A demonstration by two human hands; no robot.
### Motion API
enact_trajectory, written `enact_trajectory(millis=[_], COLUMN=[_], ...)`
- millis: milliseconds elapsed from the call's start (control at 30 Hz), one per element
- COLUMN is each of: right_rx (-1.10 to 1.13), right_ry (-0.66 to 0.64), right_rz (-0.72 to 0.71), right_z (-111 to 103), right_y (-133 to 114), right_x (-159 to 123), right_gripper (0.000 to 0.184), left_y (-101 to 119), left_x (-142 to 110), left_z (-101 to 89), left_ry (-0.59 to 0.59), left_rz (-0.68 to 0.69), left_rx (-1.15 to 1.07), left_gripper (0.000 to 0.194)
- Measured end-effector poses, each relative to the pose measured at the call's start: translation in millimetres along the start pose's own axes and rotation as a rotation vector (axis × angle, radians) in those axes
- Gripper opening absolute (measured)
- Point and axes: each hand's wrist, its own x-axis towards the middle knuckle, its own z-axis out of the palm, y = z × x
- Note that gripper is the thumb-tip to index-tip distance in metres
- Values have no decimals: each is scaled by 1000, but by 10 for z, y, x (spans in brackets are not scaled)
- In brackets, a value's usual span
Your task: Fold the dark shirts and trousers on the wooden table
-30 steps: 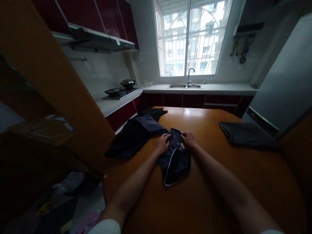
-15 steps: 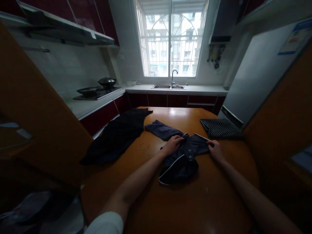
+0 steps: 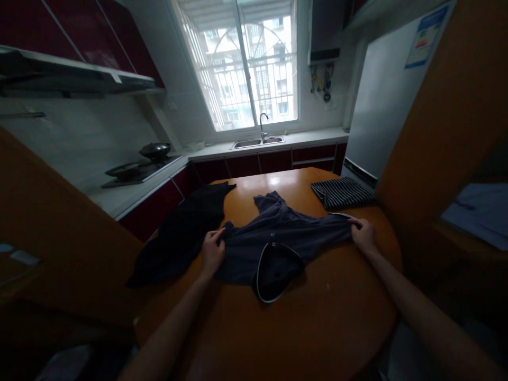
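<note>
A dark navy garment (image 3: 242,251) with a white-edged collar and small round snaps is spread across the wooden table, its collar toward me. It looks like a shirt; its far part lies bunched and wrinkled. My left hand (image 3: 213,251) is closed on the edge of its left side. On the other side my right hand (image 3: 362,235) pinches the white-trimmed end of what looks like a sleeve. Left of my left hand lies a black piece of clothing (image 3: 186,222), flat on the table.
A folded black-and-white striped cloth (image 3: 343,193) lies at the table's (image 3: 254,333) right side. Beyond are a counter with a sink (image 3: 250,143), a stove with a pan (image 3: 154,151) at left, and a fridge (image 3: 391,100) at right. Wooden panels flank both sides.
The garment went from bunched to spread wide. My right hand moved right with one end, then my left hand moved left with the other. The view turned rightward.
</note>
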Motion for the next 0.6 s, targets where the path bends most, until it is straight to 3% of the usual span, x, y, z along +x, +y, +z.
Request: enact_trajectory(millis=[67,133,200,300,367,467,533,600], right_rx=[13,-3,-90,-233,-197,-43,-3,0], right_ry=[-53,-113,-114,-51,-151,-521,-695,-764], right_rz=[-31,-59,-82,-189,-341,-646,-805,-900], right_z=[43,58,32,-74,-153,-217,-208,-162], right_y=[-47,-99,-178,-385,-580,-892,-1067,-1193], right_x=[-33,-58,-95,-259,-478,-896,-1131,-1274], right_gripper=[33,34,37,41,35,24,28,37], left_y=[-215,-280,-178,226,567,992,1139,1166], left_x=[-143,-255,-320,-407,-526,-802,-984,-1108], left_z=[-181,-286,-362,-499,-607,-720,-724,-677], left_ry=[-18,-48,-37,-54,-254,-691,-806,-800], left_rz=[-85,-131,-89,98,248,449,513,513], left_rx=[87,168,235,200,66,-86,-83,-54], left_gripper=[41,38,37,35,37,61,75,61])
